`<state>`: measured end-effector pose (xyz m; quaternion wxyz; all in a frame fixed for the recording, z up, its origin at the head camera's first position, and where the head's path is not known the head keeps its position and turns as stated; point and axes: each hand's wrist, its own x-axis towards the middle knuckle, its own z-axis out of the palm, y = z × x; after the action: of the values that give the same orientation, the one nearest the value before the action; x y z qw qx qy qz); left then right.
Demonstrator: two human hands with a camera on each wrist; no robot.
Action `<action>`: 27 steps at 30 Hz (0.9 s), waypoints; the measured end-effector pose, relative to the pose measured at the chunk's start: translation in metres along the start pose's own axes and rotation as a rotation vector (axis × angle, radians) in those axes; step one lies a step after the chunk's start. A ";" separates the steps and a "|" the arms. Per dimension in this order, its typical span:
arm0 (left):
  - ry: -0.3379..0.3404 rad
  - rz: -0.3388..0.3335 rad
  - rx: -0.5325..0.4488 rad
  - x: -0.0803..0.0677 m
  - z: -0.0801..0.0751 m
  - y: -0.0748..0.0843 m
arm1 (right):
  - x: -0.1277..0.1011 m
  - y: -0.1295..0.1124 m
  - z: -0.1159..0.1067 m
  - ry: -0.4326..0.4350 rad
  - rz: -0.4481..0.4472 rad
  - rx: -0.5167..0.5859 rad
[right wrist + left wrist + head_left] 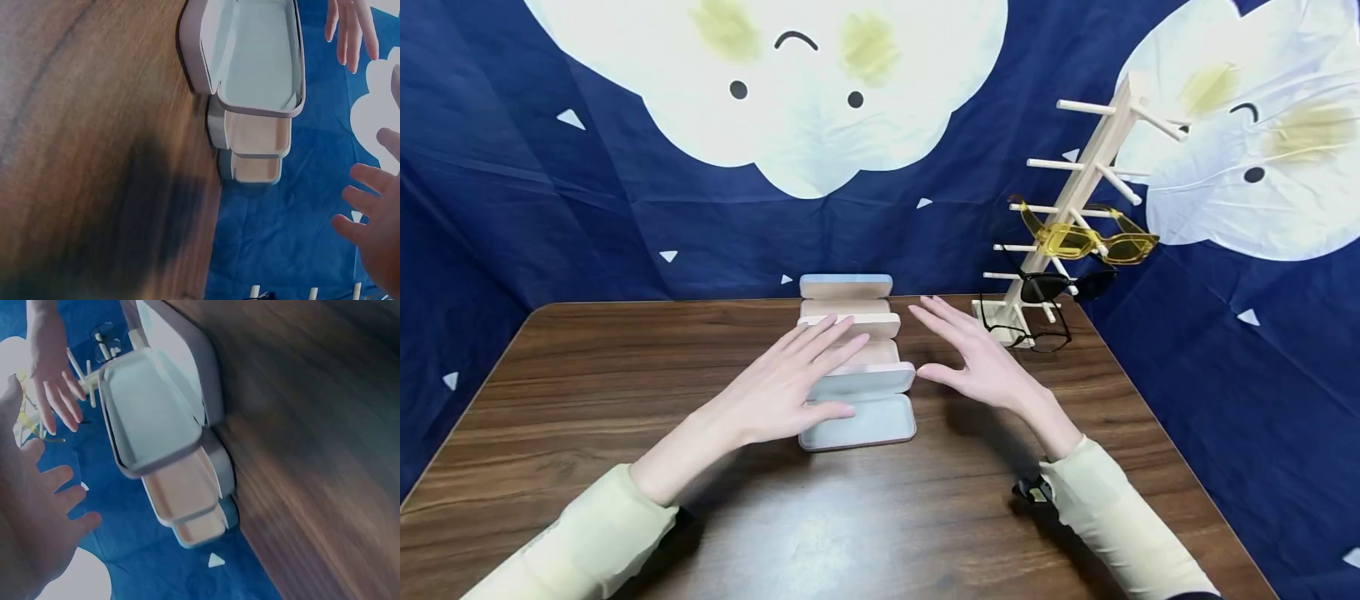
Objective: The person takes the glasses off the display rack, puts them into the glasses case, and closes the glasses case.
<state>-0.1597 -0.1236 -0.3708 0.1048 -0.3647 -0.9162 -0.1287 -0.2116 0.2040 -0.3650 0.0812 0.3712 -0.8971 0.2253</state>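
Note:
Three glasses cases stand with raised lids in a row going away from me. The nearest case has a pale blue-grey lining; the middle case and the far case are lined in beige. No glasses show in their visible parts. My left hand hovers over the left side of the row, fingers spread and straight, partly hiding the cases in the head view. To the right of the row, my right hand is held in the air, its fingers extended. Neither hand holds anything.
A wooden rack with pegs stands at the back right. On it hang yellow sunglasses, black sunglasses and thin black-framed glasses. Behind the wooden table hangs a blue cloth with white cloud shapes.

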 end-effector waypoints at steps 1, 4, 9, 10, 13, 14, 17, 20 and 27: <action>0.005 -0.001 -0.010 0.002 0.001 0.002 | -0.002 0.001 0.000 0.008 0.012 0.019; 0.023 0.008 -0.030 0.007 0.006 0.007 | -0.010 0.005 0.000 0.033 0.048 0.075; 0.055 0.030 -0.058 0.017 0.013 0.019 | -0.025 0.013 0.001 0.093 0.074 0.170; 0.058 0.034 -0.074 0.019 0.014 0.022 | -0.028 0.014 0.001 0.102 0.078 0.180; 0.059 0.042 -0.116 0.025 0.018 0.031 | -0.038 0.019 0.000 0.127 0.095 0.199; 0.062 0.048 -0.130 0.028 0.019 0.034 | -0.041 0.021 0.000 0.136 0.100 0.199; 0.065 0.054 -0.161 0.035 0.023 0.043 | -0.050 0.026 -0.002 0.170 0.127 0.202; 0.074 0.053 -0.173 0.043 0.027 0.053 | -0.058 0.031 -0.005 0.214 0.137 0.221; 0.084 0.013 -0.220 0.060 0.035 0.078 | -0.079 0.047 -0.012 0.277 0.150 0.327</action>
<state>-0.1522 -0.0195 -0.3746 0.1031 -0.3745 -0.8889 -0.2429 -0.1884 0.2886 -0.3956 0.1253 0.2771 -0.8540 0.4222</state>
